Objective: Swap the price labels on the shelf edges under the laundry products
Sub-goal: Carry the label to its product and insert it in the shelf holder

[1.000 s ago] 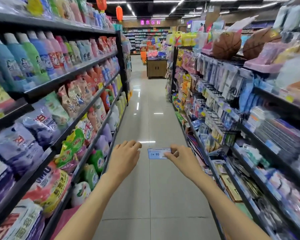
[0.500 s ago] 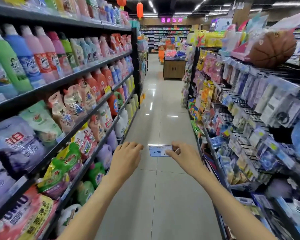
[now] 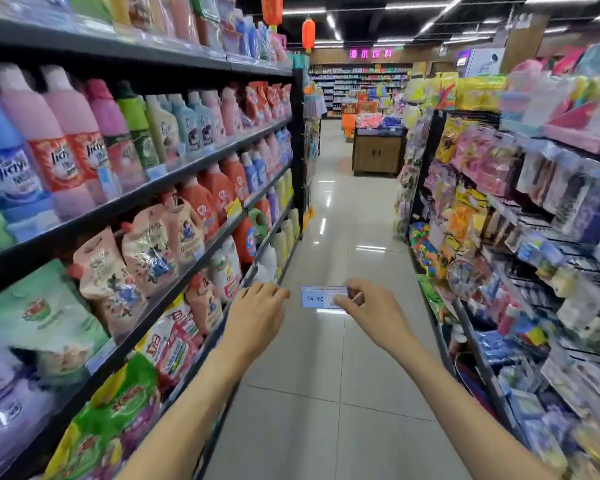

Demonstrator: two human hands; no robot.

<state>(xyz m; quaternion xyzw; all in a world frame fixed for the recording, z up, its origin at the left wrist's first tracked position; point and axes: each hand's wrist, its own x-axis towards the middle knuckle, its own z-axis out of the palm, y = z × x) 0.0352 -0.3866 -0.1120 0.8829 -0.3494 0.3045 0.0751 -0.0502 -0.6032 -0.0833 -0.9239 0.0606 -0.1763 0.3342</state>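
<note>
The laundry shelves (image 3: 174, 174) run down the left of the aisle, their edge strips blurred, so which slot takes this tag is hard to tell; a wrong slot is the main risk. The right hand (image 3: 371, 313) pinches the price label (image 3: 317, 296) by its right end, out over the floor and clear of the shelves; so light a pinch could let it slip. The left hand (image 3: 257, 317) hangs beside it, fingers loosely curled, holding nothing. Only "14.90" is legible; the rest is too small to read.
</note>
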